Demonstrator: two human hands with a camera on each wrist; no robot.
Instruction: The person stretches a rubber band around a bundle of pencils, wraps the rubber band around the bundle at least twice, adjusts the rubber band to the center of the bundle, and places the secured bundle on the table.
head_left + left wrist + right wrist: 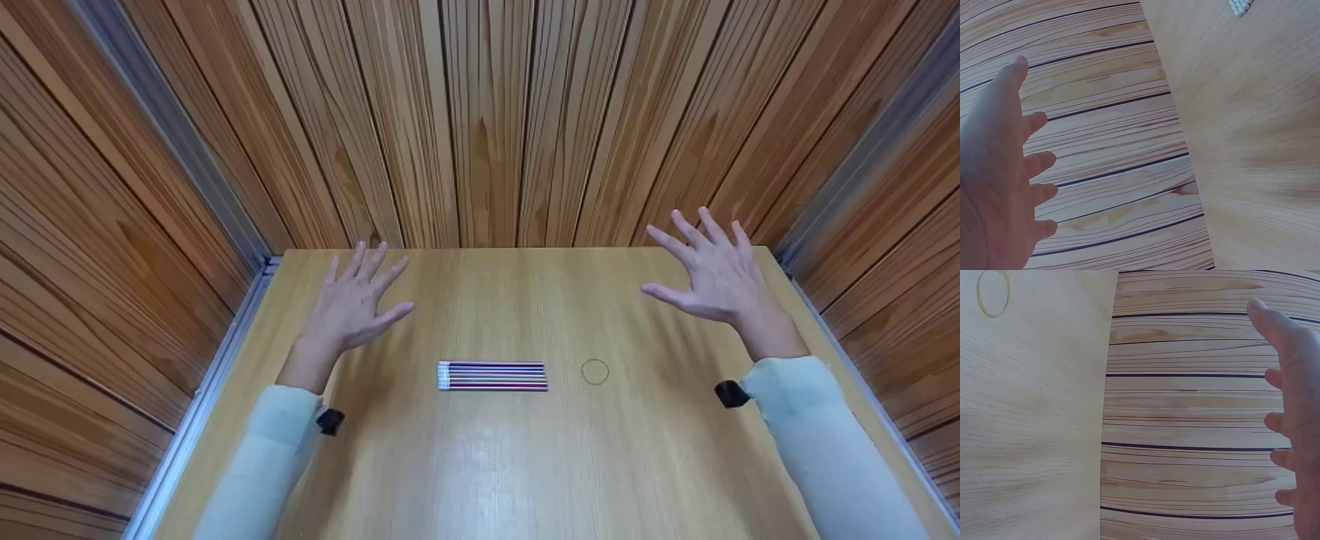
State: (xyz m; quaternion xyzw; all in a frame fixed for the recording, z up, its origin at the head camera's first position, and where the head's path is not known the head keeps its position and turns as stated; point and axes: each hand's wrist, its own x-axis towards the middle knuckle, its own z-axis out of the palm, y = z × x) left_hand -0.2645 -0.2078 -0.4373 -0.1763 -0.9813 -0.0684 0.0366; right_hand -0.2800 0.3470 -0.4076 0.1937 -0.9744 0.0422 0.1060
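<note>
Sleeves (259, 450) in pale blue enter at lower left and lower right of the head view, each with a small black block (330, 421). Beyond, just below the frame's centre, we see striped pencils (495, 376) lying side by side on a wooden table (487, 472), with a thin round band (595, 359) near their right end. Farther up, we find the left hand (349, 307) at centre left and the right hand (716, 277) at centre right, both spread, apart from pencils and band. Plank walls (487, 127) fill the upper frame.

Pencils (1239, 5) mostly outside left wrist view
</note>
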